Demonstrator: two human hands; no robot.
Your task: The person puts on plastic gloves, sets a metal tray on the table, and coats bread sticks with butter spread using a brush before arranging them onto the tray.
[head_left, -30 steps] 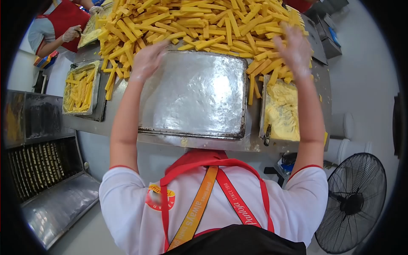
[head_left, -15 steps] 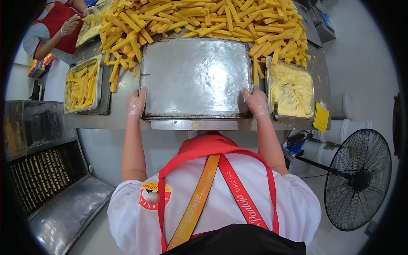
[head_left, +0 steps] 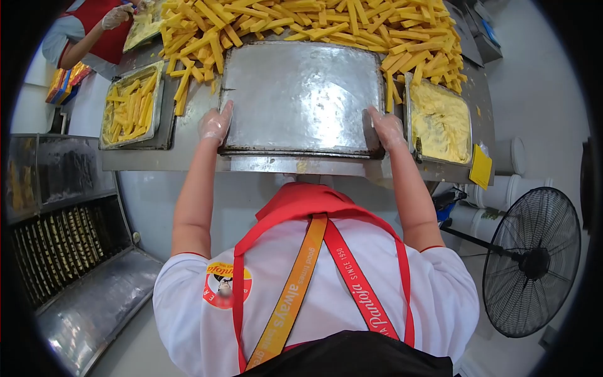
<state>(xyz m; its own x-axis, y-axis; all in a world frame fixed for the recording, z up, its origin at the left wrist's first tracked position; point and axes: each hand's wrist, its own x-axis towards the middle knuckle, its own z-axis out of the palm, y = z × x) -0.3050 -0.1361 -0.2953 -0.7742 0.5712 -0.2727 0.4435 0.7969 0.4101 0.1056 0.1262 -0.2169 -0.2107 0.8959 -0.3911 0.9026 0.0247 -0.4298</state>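
A flat metal baking tray (head_left: 301, 100) lies on the steel table in front of me, its bare surface shining. My left hand (head_left: 215, 124), in a clear plastic glove, grips its left side. At the right side my right hand (head_left: 386, 129), gloved the same way, holds the edge with the thumb over the rim. Fingers under the rim are hidden on both sides. Close to my right hand stands a pan of creamy yellow mixture (head_left: 443, 122). A pan with yellow sticks (head_left: 130, 107) sits further off to the left.
Beyond the tray, yellow sticks (head_left: 339, 22) are heaped across the table (head_left: 188, 160). A co-worker's gloved hand (head_left: 116, 17) is at the far left by another pan. A rack of trays (head_left: 63, 245) stands low left, a fan (head_left: 532, 264) at right. A yellow card (head_left: 481, 166) hangs at the table edge.
The whole view has shifted, so the table and the things on it appear higher and slightly right. Both hands keep their hold on the tray, which stays in about the same place on the table.
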